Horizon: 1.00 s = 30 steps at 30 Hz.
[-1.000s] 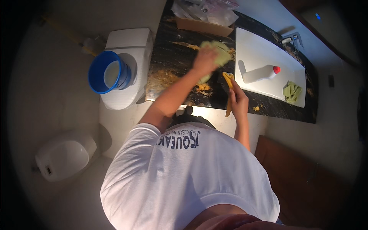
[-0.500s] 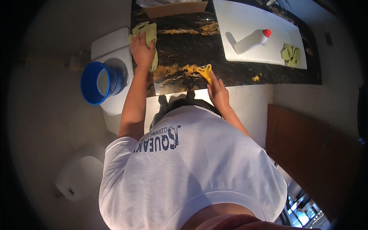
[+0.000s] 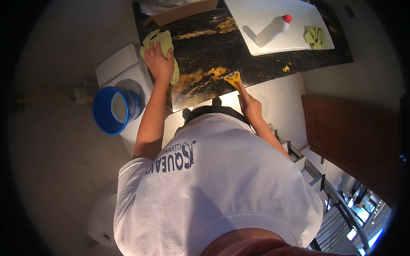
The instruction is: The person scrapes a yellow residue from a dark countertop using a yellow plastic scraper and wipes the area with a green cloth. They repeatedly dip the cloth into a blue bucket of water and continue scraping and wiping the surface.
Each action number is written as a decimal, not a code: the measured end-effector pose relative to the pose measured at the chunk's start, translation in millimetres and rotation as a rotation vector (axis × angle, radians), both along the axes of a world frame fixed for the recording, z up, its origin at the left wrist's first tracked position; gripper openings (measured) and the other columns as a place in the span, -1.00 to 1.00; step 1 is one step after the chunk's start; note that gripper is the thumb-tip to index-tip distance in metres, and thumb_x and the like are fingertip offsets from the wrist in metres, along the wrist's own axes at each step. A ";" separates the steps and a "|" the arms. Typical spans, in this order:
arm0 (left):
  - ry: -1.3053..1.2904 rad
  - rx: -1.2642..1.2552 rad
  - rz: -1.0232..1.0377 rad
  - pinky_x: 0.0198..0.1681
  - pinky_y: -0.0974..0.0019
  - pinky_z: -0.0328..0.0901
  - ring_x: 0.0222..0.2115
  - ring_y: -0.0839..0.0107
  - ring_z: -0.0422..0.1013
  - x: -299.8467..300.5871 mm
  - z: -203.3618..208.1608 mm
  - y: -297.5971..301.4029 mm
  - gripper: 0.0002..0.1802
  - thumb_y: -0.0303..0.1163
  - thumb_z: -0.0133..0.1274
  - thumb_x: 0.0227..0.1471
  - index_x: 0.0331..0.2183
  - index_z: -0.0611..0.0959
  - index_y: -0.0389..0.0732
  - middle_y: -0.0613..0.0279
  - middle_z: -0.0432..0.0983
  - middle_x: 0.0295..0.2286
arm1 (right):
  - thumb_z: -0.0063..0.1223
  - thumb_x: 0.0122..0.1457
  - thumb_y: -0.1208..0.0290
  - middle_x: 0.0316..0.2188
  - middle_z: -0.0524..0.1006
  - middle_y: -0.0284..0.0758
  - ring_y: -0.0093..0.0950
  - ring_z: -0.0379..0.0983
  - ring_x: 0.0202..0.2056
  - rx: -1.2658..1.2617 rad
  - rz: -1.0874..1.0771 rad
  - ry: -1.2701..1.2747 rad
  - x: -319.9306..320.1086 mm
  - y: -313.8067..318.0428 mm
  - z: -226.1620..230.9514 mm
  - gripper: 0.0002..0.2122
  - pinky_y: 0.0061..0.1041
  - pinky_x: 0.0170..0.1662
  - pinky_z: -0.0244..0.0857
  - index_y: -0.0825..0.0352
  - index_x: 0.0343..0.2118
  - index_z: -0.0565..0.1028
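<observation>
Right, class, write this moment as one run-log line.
left hand: flat on green cloth over dark counter | right hand: holding yellow tool | red-capped white bottle: in white sink

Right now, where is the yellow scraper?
In the head view, the yellow scraper is slightly right of centre, held in the right hand near the front edge of the black-and-gold countertop.

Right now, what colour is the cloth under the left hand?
The cloth is pale yellow-green, seen in the head view.

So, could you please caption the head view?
Left hand on green cloth atop dark counter, right hand holding a yellow tool.
</observation>
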<state>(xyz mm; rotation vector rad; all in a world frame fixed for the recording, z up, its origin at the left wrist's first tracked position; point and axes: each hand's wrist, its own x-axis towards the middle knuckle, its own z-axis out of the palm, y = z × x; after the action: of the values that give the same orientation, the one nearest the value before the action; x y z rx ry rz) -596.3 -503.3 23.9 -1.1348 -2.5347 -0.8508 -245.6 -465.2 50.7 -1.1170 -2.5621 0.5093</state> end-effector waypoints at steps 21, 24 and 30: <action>-0.307 0.176 -0.129 0.02 0.06 0.18 -0.02 -0.04 0.28 -26.4 18.3 -30.5 -0.61 -0.24 0.04 0.08 -0.10 0.52 -0.25 -0.09 0.40 -0.10 | -0.01 0.20 0.36 -0.61 0.53 -0.12 -0.17 0.51 -0.58 -0.013 -0.015 -0.247 -59.6 26.9 17.1 -0.43 -0.22 -0.55 0.30 -0.08 0.26 0.10; -0.519 0.481 0.060 -0.09 0.15 0.25 -0.14 0.05 0.39 -51.2 33.1 -66.7 -0.67 -0.25 -0.01 0.12 -0.15 0.55 -0.28 -0.07 0.48 -0.21 | -0.03 0.22 0.36 -0.58 0.55 -0.11 -0.12 0.50 -0.55 -0.045 -0.036 -0.210 -50.5 24.2 24.6 -0.45 -0.23 -0.51 0.31 -0.09 0.26 0.10; -0.686 0.746 0.380 -0.25 0.37 0.32 -0.35 0.46 0.44 -128.5 10.4 -216.8 -0.58 -0.16 -0.07 0.20 -0.14 0.56 -0.35 0.12 0.57 -0.35 | -0.03 0.21 0.44 -0.47 0.56 -0.07 -0.12 0.52 -0.48 -0.207 -0.129 -0.172 -50.6 13.8 34.3 -0.44 -0.29 -0.47 0.32 -0.07 0.25 0.13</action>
<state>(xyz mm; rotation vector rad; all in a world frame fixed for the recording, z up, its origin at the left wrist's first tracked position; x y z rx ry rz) -724.8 -720.0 34.3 -0.1207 -2.3371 -2.0694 -296.3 -451.4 85.0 -1.4444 -2.6044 0.6853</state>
